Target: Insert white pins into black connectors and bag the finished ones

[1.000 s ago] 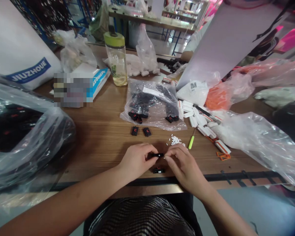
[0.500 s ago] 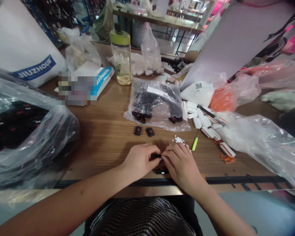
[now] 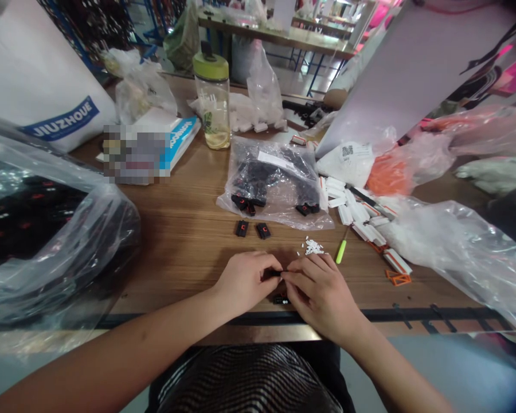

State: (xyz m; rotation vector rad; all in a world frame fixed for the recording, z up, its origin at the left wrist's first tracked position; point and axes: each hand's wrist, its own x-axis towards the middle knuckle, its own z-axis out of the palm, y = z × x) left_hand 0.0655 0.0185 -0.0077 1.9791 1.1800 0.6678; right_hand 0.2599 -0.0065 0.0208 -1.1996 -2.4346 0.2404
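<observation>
- The left hand (image 3: 246, 282) clamps a thin black block (image 3: 276, 273) between thumb and fingertips, just above the near edge of the table (image 3: 176, 229), in front of the person's body; the clock is read from here, with twelve pointing away from the person.
- The right hand (image 3: 320, 287) meets it at three o'clock, fingertips bunched at the block's end; whether they pinch anything small cannot be told, as the fingers cover the spot.
- At six o'clock, close by, lies a second block (image 3: 280, 300), partly behind the right thumb, with white dots on its side.
- Toward eleven o'clock, two black cases (image 3: 263, 231) lie side by side, apart, each with a red mark.
- At two o'clock, just beyond the right hand, is a loose heap of white pegs (image 3: 313, 246).
- Between two and three lies a screwdriver (image 3: 341, 252) with a lime handle.
- At three o'clock, well apart, are orange frames (image 3: 398, 278).
- At twelve, a clear bag (image 3: 279, 166) of black parts lies flat.
- Toward eleven, farther off, a bottle (image 3: 212, 103) with a green lid stands upright.
</observation>
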